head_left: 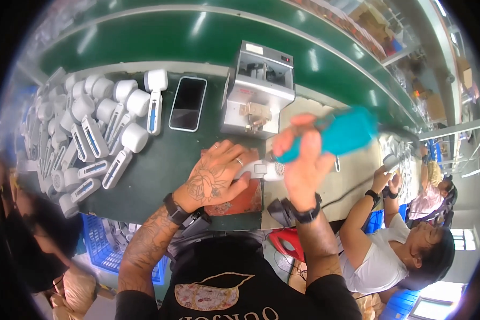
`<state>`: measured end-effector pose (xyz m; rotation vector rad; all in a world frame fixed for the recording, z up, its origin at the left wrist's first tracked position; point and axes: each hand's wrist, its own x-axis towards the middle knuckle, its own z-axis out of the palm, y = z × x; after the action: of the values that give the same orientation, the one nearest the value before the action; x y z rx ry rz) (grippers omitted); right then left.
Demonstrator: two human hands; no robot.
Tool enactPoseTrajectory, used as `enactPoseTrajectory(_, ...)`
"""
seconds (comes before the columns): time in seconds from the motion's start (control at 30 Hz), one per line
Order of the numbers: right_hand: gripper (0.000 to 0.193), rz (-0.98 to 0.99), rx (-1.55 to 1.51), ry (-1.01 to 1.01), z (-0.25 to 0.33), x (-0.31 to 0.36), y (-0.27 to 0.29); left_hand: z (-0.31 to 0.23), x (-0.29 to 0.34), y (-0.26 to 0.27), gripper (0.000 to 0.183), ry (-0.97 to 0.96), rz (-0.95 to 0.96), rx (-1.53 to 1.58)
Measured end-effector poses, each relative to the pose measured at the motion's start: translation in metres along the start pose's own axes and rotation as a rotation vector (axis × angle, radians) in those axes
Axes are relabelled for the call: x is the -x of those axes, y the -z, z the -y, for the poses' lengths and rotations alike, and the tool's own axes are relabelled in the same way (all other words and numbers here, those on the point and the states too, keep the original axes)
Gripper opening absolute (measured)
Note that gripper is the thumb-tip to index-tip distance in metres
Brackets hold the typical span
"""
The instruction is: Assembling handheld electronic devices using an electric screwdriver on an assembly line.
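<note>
Left hand (pixel 214 170) grasps the white device (pixel 259 170); beside it, right hand (pixel 305 160) grips the teal tool (pixel 351 133): keep both steady.

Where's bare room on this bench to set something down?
Dark green tabletop between the heap of white pieces and your left hand, nearer you than the phone; also beige board between the teal tool and black cable. Crowded: the left, under the heap, and around the white piece.
</note>
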<state>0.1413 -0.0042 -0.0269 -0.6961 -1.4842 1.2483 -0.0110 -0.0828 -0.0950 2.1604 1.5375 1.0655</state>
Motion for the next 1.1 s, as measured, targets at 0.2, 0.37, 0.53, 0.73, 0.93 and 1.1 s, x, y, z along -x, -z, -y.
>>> enactPoseTrajectory(0.2,0.064,-0.008,-0.011,-0.002,-0.006,0.036,0.019,-0.002,-0.004,0.002,0.033,0.036,0.037,0.046)
enactPoseTrajectory(0.37,0.06,-0.003,-0.021,-0.011,-0.01,0.039,0.022,-0.001,-0.002,0.002,0.032,0.059,0.082,0.076)
enactPoseTrajectory(0.53,0.056,-0.02,-0.053,0.005,-0.016,0.043,0.021,-0.006,-0.001,0.002,0.032,0.066,0.077,0.078)
enactPoseTrajectory(0.73,0.042,0.08,-0.059,0.011,-0.023,0.041,0.018,-0.003,0.0,-0.001,0.032,0.039,0.068,0.08)
enactPoseTrajectory(0.93,0.033,0.104,-0.04,0.053,-0.03,0.04,0.022,-0.003,-0.006,0.0,0.032,0.048,0.072,0.05)
enactPoseTrajectory(1.1,0.03,0.076,-0.034,-0.032,-0.02,0.031,0.02,-0.003,-0.01,0.003,0.034,0.065,0.111,0.017)
